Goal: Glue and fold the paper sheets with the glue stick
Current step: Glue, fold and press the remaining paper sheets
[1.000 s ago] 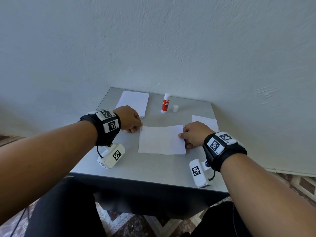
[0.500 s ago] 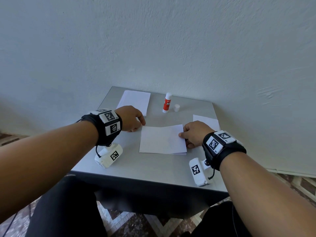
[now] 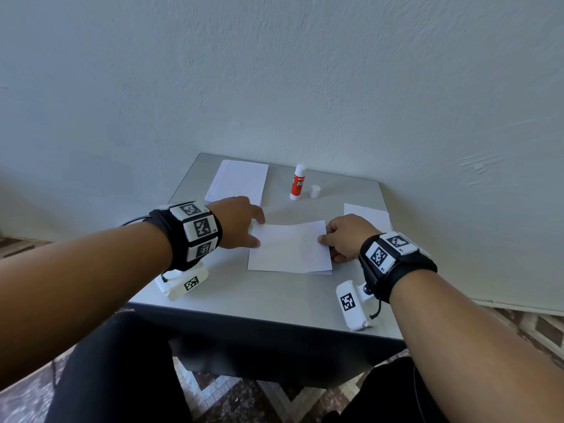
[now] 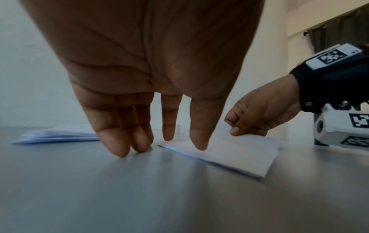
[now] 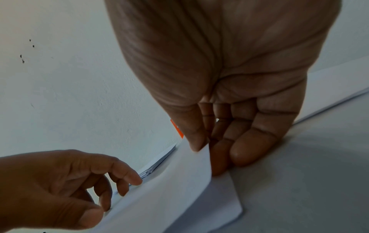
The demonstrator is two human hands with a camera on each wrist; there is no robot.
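Note:
A folded white sheet (image 3: 288, 247) lies in the middle of the grey table (image 3: 244, 294). My right hand (image 3: 341, 239) pinches the upper flap's right edge (image 5: 201, 159) between thumb and fingers, lifting it slightly off the lower layer. My left hand (image 3: 244, 222) is open, fingers straight, its thumb (image 4: 197, 138) touching the sheet's (image 4: 229, 151) left edge while the other fingertips (image 4: 119, 146) rest on the table. The red-and-white glue stick (image 3: 298, 182) stands uncapped at the back, its white cap (image 3: 315, 191) beside it.
A stack of white sheets (image 3: 238, 181) lies at the back left, and another sheet (image 3: 366, 213) at the right behind my right hand. The table stands against a pale wall (image 3: 305, 87). Patterned floor tiles (image 3: 213, 395) lie below the front edge.
My left hand has uncurled from a fist beside the sheet and reached right, its thumb now on the sheet's left edge. My right hand has kept its pinch on the right edge.

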